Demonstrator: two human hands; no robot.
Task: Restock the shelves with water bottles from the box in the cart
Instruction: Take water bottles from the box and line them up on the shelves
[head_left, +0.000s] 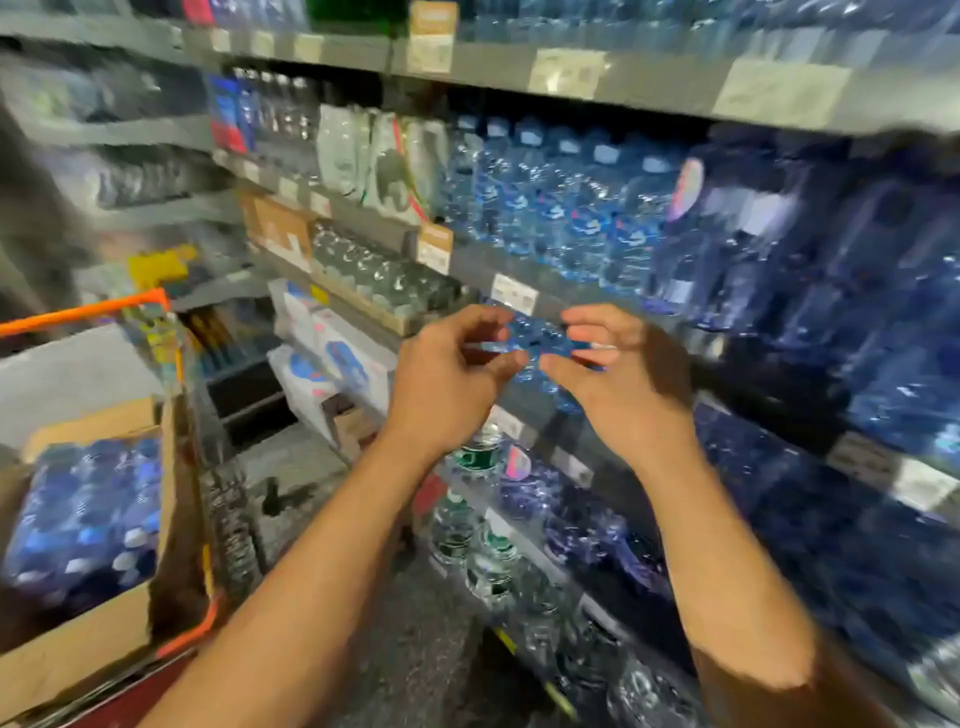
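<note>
My left hand (447, 384) and my right hand (623, 384) meet in front of the middle shelf (571, 306). Both pinch a small blue water bottle (535, 338) between thumb and fingers. Motion blur hides its exact shape and whether it rests on the shelf. At the lower left an open cardboard box (93, 639) sits in the cart with the orange rim (83, 312). The box holds a pack of blue water bottles (88, 519). Rows of blue bottles (561, 208) fill the shelf above my hands.
Dark blue wrapped bottle packs (831, 291) crowd the shelves on the right. Clear bottles (384, 270) and white packets (332, 358) stand on the shelves to the left. Green-labelled bottles (483, 525) line the lowest shelf. A grey floor (405, 623) runs between cart and shelving.
</note>
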